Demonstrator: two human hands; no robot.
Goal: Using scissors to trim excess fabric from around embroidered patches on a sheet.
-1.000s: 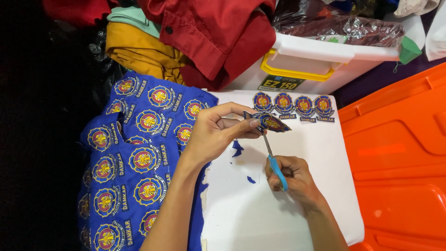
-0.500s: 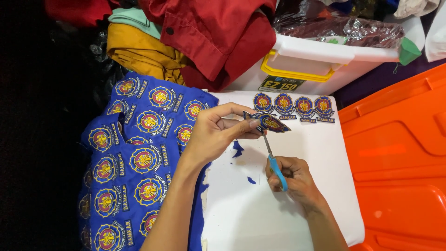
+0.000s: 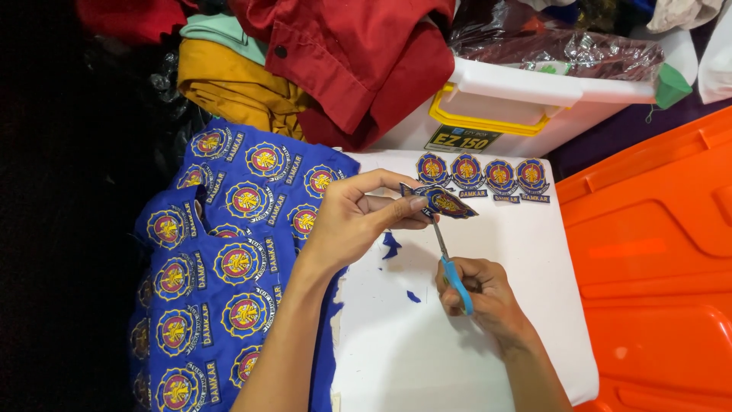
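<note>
White surface (image 3: 488,336) before me: my left hand (image 3: 358,221) pinches an embroidered patch (image 3: 446,203) above it, my right hand (image 3: 480,294) grips blue-handled scissors (image 3: 450,263) trimming its edge, unchanged from a second ago.

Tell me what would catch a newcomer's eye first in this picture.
Most striking is the blue cloth sheet covered with round embroidered emblems, spread at the left. At the centre, the left hand pinches a single blue embroidered patch while the right hand works blue-handled scissors at its edge, over a white board. A bright orange plastic lid fills the right side.
</note>
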